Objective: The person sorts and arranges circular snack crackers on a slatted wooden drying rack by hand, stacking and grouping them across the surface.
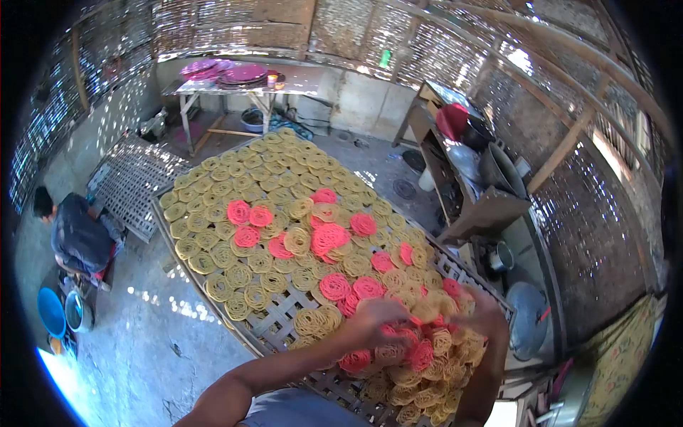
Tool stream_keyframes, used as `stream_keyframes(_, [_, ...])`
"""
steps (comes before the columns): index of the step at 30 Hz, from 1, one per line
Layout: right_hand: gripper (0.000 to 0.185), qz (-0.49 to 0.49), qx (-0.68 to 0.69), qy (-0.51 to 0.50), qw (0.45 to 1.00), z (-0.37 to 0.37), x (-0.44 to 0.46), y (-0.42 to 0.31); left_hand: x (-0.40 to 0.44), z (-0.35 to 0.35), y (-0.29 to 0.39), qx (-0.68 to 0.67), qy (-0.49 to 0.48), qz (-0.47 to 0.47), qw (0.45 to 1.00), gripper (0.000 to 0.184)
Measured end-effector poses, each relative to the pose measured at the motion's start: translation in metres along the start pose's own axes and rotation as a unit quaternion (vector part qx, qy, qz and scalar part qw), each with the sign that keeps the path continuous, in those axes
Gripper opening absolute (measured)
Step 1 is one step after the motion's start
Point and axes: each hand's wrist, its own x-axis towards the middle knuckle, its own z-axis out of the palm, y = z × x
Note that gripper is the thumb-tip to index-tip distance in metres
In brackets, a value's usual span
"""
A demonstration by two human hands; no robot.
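Observation:
Round lattice-like coils in tan and pink cover a large woven rack. At the near right corner they lie in a loose heap of mixed colours. My left hand reaches over the heap's left side, close to pink coils; its fingers are blurred and bend downward. On the heap's right side is my right hand, smeared by motion beside tan and pink coils. Whether either hand grips a coil does not show clearly.
A person crouches at the left near a blue basin and a bucket. Another woven rack lies behind. A table with pink items stands at the back; a wooden shelf with pots stands right.

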Motion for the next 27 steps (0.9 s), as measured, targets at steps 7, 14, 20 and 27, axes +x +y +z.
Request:
stream_keyframes(7, [0.116,-0.083,-0.081,0.043,0.992,0.071,0.154,-0.018,0.013,-0.116,-0.133,0.504,0.274,-0.187,0.797,0.08])
stream_keyframes(14, [0.094,-0.06,-0.098,-0.038,0.993,0.183,0.265,-0.08,0.015,-0.137,-0.174,0.494,0.117,-0.311,0.803,0.074])
stream_keyframes(20, [0.075,-0.135,-0.102,-0.065,0.983,0.175,0.213,-0.047,-0.017,-0.087,-0.137,0.439,0.037,-0.238,0.865,0.074])
stream_keyframes(27, [0.062,-0.126,-0.143,-0.044,0.981,0.115,0.087,0.005,-0.009,0.003,-0.047,0.283,-0.108,-0.207,0.93,0.081])
